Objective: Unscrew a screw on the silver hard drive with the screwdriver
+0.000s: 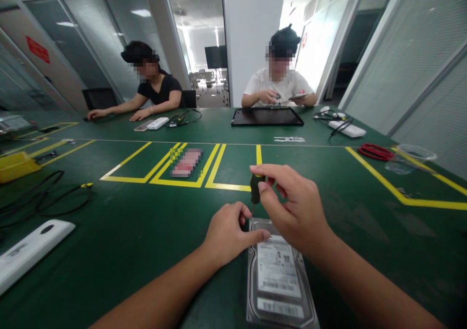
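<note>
A silver hard drive with white labels lies on the green table in front of me. My left hand grips its far left corner, thumb flat on the top and fingers curled by the edge. In my right hand is a small screwdriver with a dark green handle, pinched between thumb and fingers and held nearly upright. Its thin shaft points down at the drive's far left corner, close to my left fingertips. Exactly where the tip meets the drive is too small to make out.
A white power bank and black cables lie to the left, near a yellow bin. Red cable and a clear plastic bowl sit at right. Two people work across the table, one behind a black panel.
</note>
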A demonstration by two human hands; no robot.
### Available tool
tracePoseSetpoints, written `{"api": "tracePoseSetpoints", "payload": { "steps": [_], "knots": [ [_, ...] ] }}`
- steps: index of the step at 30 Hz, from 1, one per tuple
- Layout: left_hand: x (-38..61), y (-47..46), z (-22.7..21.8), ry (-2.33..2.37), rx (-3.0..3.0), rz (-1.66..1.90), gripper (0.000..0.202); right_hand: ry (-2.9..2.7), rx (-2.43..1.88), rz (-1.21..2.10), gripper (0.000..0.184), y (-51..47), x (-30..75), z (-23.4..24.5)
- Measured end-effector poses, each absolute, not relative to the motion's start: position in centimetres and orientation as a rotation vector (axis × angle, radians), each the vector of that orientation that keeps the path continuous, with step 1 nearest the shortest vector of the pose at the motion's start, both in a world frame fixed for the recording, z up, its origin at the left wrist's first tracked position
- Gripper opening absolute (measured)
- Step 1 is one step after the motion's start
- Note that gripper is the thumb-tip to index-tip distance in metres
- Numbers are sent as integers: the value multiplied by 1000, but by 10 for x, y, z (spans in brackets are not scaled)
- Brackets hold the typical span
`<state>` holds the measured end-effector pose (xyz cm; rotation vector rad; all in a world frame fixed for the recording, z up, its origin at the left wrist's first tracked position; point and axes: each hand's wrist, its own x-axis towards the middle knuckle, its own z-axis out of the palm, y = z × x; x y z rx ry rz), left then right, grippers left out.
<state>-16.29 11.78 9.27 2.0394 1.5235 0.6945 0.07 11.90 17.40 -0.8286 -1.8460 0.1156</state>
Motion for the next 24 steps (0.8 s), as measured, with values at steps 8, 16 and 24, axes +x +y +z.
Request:
{"api": "tracePoseSetpoints", "payload": {
  "steps": [8, 16, 24],
  "knots": [
    [-163, 118, 94, 1512, 2031, 699, 46, -1829, -815, 106, 13, 121, -1, 174],
    [-164, 119, 91, 1508, 2043, 688, 43, -1873, -804, 146, 26, 119, 1, 172],
    [-164, 119, 92, 1506, 2036, 713, 46, -1853, -807, 155, 18, 121, 0, 173]
  ]
}}
